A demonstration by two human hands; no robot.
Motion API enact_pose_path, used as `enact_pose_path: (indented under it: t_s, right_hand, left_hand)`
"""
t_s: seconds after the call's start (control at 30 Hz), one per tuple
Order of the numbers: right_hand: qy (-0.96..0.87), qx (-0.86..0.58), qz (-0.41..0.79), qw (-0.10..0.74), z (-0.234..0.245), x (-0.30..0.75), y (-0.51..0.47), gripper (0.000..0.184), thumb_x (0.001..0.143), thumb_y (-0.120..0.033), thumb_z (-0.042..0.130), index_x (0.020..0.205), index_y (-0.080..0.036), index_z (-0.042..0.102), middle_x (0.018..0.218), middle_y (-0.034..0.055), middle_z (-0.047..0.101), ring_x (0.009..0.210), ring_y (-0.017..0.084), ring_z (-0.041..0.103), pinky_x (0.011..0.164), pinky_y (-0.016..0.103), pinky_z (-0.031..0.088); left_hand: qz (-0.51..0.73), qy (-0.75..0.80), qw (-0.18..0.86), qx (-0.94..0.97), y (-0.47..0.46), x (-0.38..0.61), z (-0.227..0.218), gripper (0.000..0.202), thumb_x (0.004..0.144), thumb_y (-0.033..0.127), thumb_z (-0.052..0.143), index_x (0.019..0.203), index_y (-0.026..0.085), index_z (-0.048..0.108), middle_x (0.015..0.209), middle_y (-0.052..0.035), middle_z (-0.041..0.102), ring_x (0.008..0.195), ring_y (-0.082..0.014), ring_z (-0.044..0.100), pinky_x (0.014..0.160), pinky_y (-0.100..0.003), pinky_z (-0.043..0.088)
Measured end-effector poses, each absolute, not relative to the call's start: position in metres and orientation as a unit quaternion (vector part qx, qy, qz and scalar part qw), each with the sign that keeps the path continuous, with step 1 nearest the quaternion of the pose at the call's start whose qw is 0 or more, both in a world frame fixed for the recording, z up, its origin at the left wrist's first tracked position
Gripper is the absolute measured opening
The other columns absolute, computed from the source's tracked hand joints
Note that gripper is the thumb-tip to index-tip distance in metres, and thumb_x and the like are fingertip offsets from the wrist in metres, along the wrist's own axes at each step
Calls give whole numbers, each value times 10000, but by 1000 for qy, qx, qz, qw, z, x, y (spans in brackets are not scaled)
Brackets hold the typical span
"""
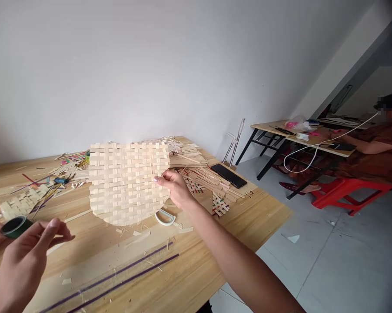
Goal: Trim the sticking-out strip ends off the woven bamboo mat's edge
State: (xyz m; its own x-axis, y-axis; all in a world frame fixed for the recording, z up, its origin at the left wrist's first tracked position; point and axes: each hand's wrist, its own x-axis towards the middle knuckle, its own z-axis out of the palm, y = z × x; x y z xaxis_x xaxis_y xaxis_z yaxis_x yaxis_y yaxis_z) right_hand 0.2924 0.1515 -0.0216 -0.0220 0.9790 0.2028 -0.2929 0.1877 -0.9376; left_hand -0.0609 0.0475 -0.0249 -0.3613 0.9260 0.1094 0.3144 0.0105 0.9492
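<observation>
Right hand (176, 188) pinches woven mat (128, 182) upright mid-surface; weave looks complete, edges trimmed round. Left hand (26, 261) open, empty, near tape roll (15, 226) at left edge. Offcuts remain.

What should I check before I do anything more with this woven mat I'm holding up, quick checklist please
1. Right hand grips the woven mat at its right edge: ok.
2. Left hand free, open beside the green tape roll: ok.
3. Mat weave tight all over: cannot tell, lower edge looks trimmed.
4. Scissors within reach, partly hidden under the mat: ok.
5. Table under the mat free of scraps: not ok, offcuts lie about.
6. Phone away from the table edge: ok.
</observation>
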Motion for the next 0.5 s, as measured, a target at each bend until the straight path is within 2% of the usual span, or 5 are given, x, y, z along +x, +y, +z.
enact_pose_path:
  t_s: [0.13, 0.2, 0.27, 0.33, 0.5]
  right_hand:
    - [-431, -353, 577, 597, -25, 282, 146, 382, 522, -419, 955, 712, -194, 711, 749, -7, 673, 767, 177, 591, 806, 328, 447]
    - [-403, -354, 605, 588, -30, 276, 145, 399, 497, -406, 968, 705, -191, 704, 758, 3, 678, 767, 182, 592, 802, 334, 443]
    - [-391, -348, 627, 577, -37, 270, 143, 413, 495, -402, 978, 704, -188, 694, 751, 3, 672, 758, 180, 590, 809, 336, 439]
    - [-387, -339, 647, 562, -43, 263, 140, 421, 516, -418, 976, 679, -187, 665, 699, -16, 636, 713, 165, 561, 794, 334, 426]
    - [-400, -342, 631, 571, -48, 252, 130, 406, 566, -444, 970, 696, -182, 688, 701, -20, 648, 749, 158, 561, 841, 325, 403]
  left_hand:
    - [445, 699, 268, 492, 42, -51, -22, 666, 685, 895, 609, 681, 243, 742, 768, -87, 776, 810, -319, 763, 778, -372, 635]
    - [443, 692, 313, 477, 41, -46, -20, 708, 689, 901, 594, 823, 237, 799, 902, -116, 814, 880, -351, 776, 829, -408, 640]
    - [451, 653, 381, 475, 39, -40, -21, 695, 697, 827, 683, 1061, 248, 805, 1101, -109, 817, 985, -359, 775, 915, -428, 632]
    - [451, 629, 434, 460, 38, -33, -25, 662, 682, 742, 779, 1139, 264, 786, 1112, -87, 817, 1002, -352, 777, 955, -428, 624]
    - [516, 543, 519, 411, 34, -22, -34, 490, 601, 663, 884, 841, 241, 821, 876, -55, 815, 860, -326, 774, 858, -419, 670]
